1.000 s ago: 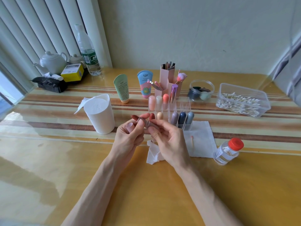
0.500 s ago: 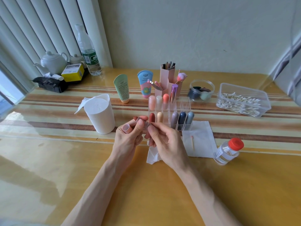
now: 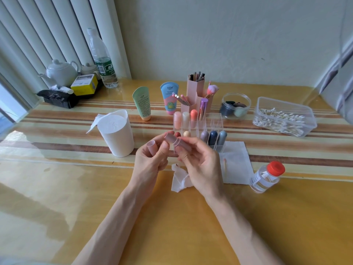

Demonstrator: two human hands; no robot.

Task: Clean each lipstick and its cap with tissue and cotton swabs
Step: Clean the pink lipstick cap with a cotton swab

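Observation:
My left hand (image 3: 150, 159) holds a mauve lipstick cap (image 3: 152, 148), its opening facing up. My right hand (image 3: 200, 165) grips the mauve lipstick (image 3: 176, 141) by its base, with the bullet end pointing up and left towards my left thumb. Under my hands lies a crumpled tissue (image 3: 179, 180). A flat tissue (image 3: 236, 163) with a used cotton swab (image 3: 225, 163) on it lies to the right. Behind my hands stands a clear organizer (image 3: 216, 124) with several capped lipsticks.
A white tissue roll (image 3: 116, 136) stands at the left. A clear box of cotton swabs (image 3: 282, 117) is at the back right, a red-capped bottle (image 3: 267, 175) lies at the right. Two tubes, a pink brush holder (image 3: 196, 94) and a jar (image 3: 236, 106) stand behind the organizer.
Both hands have shifted slightly. The lipstick in my right hand has come away from my left fingers and now shows more of its length.

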